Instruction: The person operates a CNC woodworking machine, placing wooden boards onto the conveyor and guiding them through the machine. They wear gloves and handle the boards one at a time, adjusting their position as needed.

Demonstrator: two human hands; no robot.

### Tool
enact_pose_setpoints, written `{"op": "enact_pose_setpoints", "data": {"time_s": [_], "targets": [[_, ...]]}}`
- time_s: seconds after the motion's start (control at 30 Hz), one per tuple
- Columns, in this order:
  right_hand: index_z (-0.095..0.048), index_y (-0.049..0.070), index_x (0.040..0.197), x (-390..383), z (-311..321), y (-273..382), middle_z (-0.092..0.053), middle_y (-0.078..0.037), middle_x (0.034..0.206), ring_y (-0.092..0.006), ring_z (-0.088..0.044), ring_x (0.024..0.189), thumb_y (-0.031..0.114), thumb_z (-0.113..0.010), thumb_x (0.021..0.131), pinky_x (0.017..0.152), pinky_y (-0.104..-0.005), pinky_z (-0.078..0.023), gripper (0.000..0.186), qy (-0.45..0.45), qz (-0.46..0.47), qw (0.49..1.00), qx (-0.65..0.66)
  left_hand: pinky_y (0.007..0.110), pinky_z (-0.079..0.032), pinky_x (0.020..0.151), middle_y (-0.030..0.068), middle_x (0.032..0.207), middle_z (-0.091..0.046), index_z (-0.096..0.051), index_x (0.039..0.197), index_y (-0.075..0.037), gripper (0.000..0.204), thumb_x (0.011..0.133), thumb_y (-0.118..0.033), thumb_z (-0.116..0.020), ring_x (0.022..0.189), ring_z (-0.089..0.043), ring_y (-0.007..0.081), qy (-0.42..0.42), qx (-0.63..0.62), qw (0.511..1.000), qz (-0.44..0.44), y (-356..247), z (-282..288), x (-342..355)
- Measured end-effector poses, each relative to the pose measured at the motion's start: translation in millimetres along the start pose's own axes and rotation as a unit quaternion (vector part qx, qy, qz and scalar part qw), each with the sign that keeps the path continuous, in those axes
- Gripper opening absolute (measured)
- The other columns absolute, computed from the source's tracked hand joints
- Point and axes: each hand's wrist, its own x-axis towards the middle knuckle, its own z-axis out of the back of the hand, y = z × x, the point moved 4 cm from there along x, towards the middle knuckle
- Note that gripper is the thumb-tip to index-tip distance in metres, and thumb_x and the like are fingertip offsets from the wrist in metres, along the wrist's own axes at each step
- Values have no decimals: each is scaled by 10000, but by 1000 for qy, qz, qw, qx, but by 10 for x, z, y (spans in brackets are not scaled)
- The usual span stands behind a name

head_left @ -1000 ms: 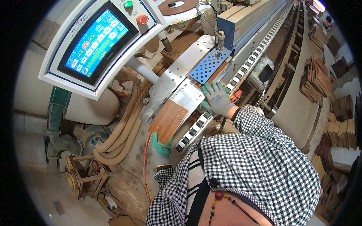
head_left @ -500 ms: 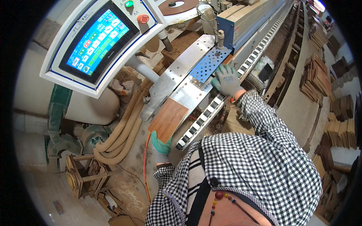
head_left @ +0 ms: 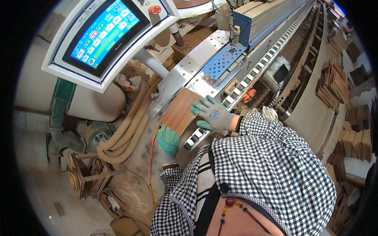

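A flat brown wood-grain board (head_left: 181, 109) lies at the near end of the machine's metal table (head_left: 204, 85). My left hand (head_left: 168, 141), in a green and grey glove, grips the board's near end, with its fingertips partly hidden by the board. My right hand (head_left: 215, 114), in a grey glove with green fingertips, rests against the board's right edge. Its fingers are stretched out and spread. Just beyond the board sits a blue perforated plate (head_left: 223, 62). A chain conveyor with white pads (head_left: 237, 93) runs alongside on the right.
A control panel with a lit screen (head_left: 104, 37) and red button (head_left: 155, 10) overhangs the upper left. Ribbed hoses (head_left: 132, 135) and an orange cord (head_left: 151, 169) lie left of the table. Stacked boards (head_left: 334, 84) stand at the right. A red part (head_left: 249, 95) sits beside the conveyor.
My right hand has come back from beside the blue plate to the board's right edge. My left hand stays at the board's near end. The board has turned slightly.
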Motion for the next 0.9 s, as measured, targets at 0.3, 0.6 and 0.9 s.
{"op": "enact_pose_setpoints", "data": {"time_s": [0.3,0.6,0.9], "targets": [[-297,93,1619,-156,216,-740,-304,-150,1670,-379,-230,1554,602,-328,1055,1276,-513,-108,761,113,-228,961,-106,500,-395,1183,142,1570,-429,-364,1544,-87,464,1110,-250,-381,1374,-488,349,133,-35,989,-49,124,151,9],[-463,75,1525,-135,166,-965,-422,-143,1600,-390,-333,1498,553,-447,1028,1253,-497,-188,690,52,-252,961,-96,510,-397,1143,157,1528,-483,-433,1528,-65,558,1020,-246,-577,1355,-510,362,-40,440,885,-145,-56,-858,177],[-525,90,1460,-628,214,-761,-474,-160,1543,-385,-453,1399,456,-545,1006,1192,-526,-307,583,-178,-224,958,11,646,-164,1212,263,1586,-375,-422,1565,-146,672,998,-484,-552,1490,-292,470,18,791,592,-155,40,-1489,717]]}}
